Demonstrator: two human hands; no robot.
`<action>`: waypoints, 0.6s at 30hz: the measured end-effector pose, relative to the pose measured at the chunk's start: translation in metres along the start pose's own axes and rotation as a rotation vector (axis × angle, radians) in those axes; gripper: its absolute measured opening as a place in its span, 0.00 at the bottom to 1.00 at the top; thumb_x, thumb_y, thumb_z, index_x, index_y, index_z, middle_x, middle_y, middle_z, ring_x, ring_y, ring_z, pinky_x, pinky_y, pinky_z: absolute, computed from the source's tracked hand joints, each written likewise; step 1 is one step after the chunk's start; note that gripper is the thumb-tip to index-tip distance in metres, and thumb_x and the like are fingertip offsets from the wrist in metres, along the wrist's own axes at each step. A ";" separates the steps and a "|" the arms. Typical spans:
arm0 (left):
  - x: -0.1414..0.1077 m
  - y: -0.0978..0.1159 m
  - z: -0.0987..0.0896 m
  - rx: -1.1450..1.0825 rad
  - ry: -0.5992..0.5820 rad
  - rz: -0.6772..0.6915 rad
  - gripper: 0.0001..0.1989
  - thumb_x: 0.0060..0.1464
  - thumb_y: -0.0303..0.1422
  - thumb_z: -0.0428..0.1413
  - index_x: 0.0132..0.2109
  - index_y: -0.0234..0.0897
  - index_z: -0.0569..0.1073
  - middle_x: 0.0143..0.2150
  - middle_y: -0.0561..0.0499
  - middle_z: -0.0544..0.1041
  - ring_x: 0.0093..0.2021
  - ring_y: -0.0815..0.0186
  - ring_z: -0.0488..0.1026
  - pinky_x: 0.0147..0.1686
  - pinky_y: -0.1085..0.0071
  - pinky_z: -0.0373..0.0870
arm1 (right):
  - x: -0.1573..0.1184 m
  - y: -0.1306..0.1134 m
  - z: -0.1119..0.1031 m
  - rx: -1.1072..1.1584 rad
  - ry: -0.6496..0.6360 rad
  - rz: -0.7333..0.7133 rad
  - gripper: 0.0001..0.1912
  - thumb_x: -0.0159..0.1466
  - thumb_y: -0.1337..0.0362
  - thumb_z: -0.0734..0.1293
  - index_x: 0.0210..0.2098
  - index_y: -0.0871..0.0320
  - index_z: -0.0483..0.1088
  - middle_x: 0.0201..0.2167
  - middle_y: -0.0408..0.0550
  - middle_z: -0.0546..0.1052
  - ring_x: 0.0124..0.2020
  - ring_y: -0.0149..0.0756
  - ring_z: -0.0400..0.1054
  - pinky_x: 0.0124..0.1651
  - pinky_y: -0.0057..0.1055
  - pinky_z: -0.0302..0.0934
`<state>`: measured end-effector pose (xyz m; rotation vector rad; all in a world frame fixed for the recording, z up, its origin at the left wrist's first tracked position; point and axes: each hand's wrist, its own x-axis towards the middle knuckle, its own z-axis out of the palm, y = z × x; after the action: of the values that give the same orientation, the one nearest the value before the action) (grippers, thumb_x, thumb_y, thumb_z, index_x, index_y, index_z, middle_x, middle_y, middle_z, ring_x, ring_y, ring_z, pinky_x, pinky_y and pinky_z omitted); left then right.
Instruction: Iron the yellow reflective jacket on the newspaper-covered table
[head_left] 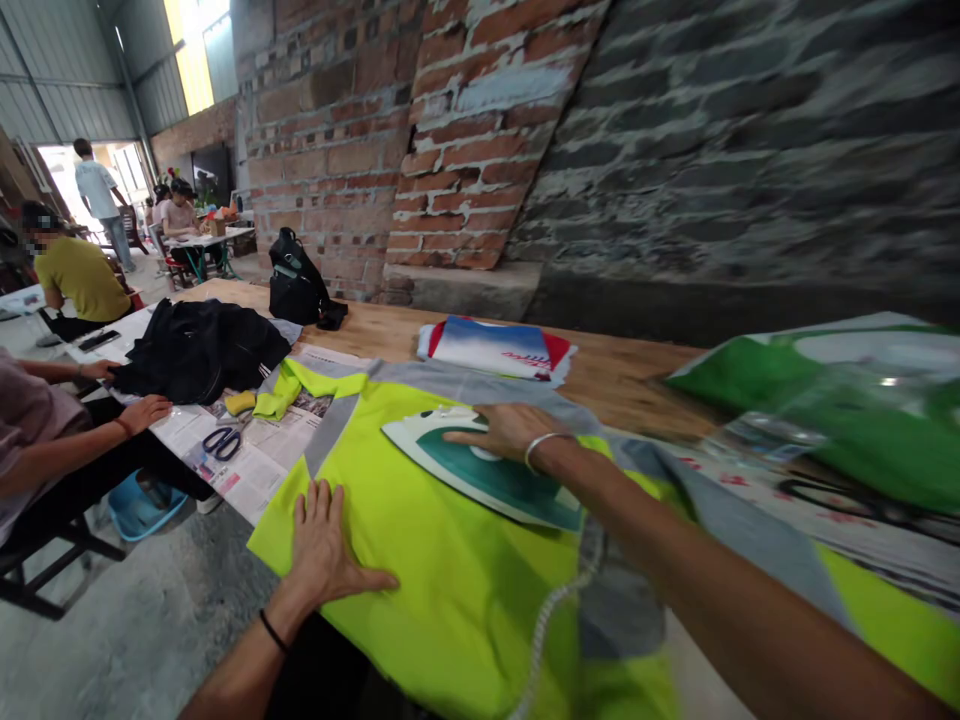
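A neon yellow garment with grey panels (450, 590) lies spread over the table. My right hand (510, 432) is wrapped round the handle of a white and teal iron (480, 470), whose soleplate rests on the yellow cloth and whose tip points to the upper left. From the iron's rear a pale cord (541, 625) runs down across the garment. My left hand (330, 548) lies flat on the garment's left part, fingers spread, with nothing held in it.
Dark scissors (222, 442) and a yellow object (240, 403) lie on newspaper at left, beside black clothing (206, 345). A seated person's hands (146, 412) are near. Behind are a folded cloth (499, 350) and black bag (294, 280); a green bag (810, 390) is right.
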<state>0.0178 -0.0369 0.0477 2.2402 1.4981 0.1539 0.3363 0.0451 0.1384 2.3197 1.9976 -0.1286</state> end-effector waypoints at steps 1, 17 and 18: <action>0.000 0.000 0.000 0.000 0.007 0.003 0.71 0.36 0.66 0.65 0.76 0.28 0.49 0.78 0.33 0.42 0.78 0.43 0.36 0.75 0.43 0.38 | -0.014 -0.010 -0.002 -0.022 -0.049 -0.007 0.30 0.67 0.38 0.64 0.48 0.59 0.78 0.46 0.62 0.82 0.47 0.52 0.77 0.43 0.36 0.64; -0.002 -0.003 -0.002 0.013 0.032 0.021 0.71 0.36 0.66 0.65 0.75 0.27 0.49 0.78 0.32 0.43 0.78 0.45 0.37 0.75 0.46 0.37 | -0.115 -0.057 -0.001 -0.063 -0.109 -0.127 0.21 0.69 0.45 0.64 0.48 0.53 0.75 0.42 0.59 0.83 0.47 0.53 0.78 0.43 0.37 0.64; -0.002 -0.003 -0.002 0.014 0.034 0.019 0.71 0.36 0.66 0.65 0.75 0.27 0.49 0.78 0.32 0.43 0.78 0.44 0.37 0.75 0.45 0.38 | -0.106 -0.052 -0.002 -0.065 -0.097 -0.106 0.22 0.69 0.44 0.64 0.49 0.54 0.75 0.43 0.60 0.83 0.47 0.52 0.78 0.44 0.38 0.64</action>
<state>0.0137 -0.0368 0.0480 2.2741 1.5005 0.1893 0.2693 -0.0510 0.1518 2.1275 2.0454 -0.1762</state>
